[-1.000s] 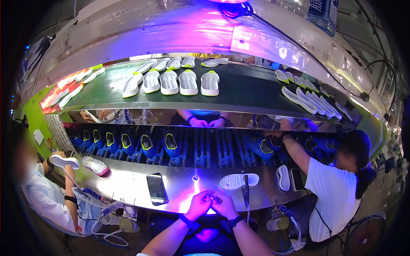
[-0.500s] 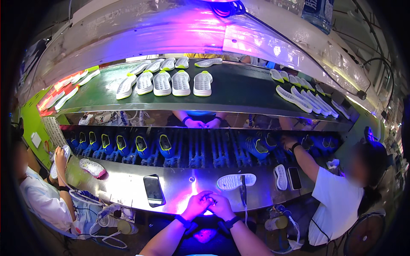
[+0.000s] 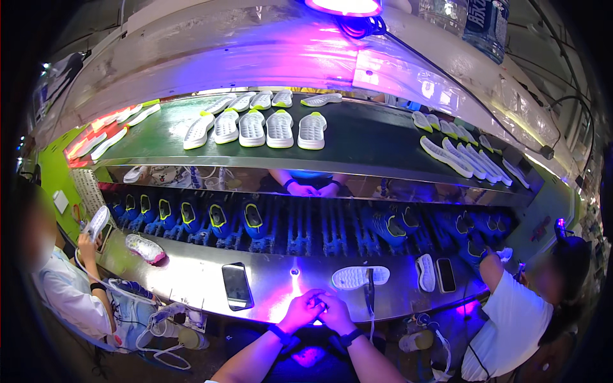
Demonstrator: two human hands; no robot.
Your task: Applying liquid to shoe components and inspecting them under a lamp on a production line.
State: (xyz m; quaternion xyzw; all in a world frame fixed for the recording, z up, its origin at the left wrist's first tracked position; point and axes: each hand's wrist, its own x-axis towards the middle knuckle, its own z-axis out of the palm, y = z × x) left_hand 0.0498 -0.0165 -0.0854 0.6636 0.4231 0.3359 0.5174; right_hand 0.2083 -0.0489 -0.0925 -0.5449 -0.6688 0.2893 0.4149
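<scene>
My left hand [image 3: 301,311] and my right hand [image 3: 336,315] are clasped together at the front edge of the metal bench, fingers closed and interlaced. No object shows between them, and both wrists wear dark bands. Beyond my right hand lies a white shoe sole [image 3: 350,277]. A dark strip-like tool [image 3: 370,295] rests across that sole, with a pale cord hanging off the bench edge. To the left of my hands is a black phone [image 3: 237,286]. Neither hand touches these things.
Blue shoes [image 3: 253,219] stand on a dark slatted conveyor behind the bench. White soles [image 3: 279,129] line the green upper belt [image 3: 377,137]. Co-workers sit at both sides: one holds a white sole [image 3: 96,221], the other a dark blue shoe [image 3: 473,249]. A lit lamp [image 3: 345,6] hangs above.
The view has shifted slightly, so the scene sits lower and further right. My hands stay clasped. The right co-worker's arm has drawn back from the conveyor with a shoe; the left co-worker's sole has turned.
</scene>
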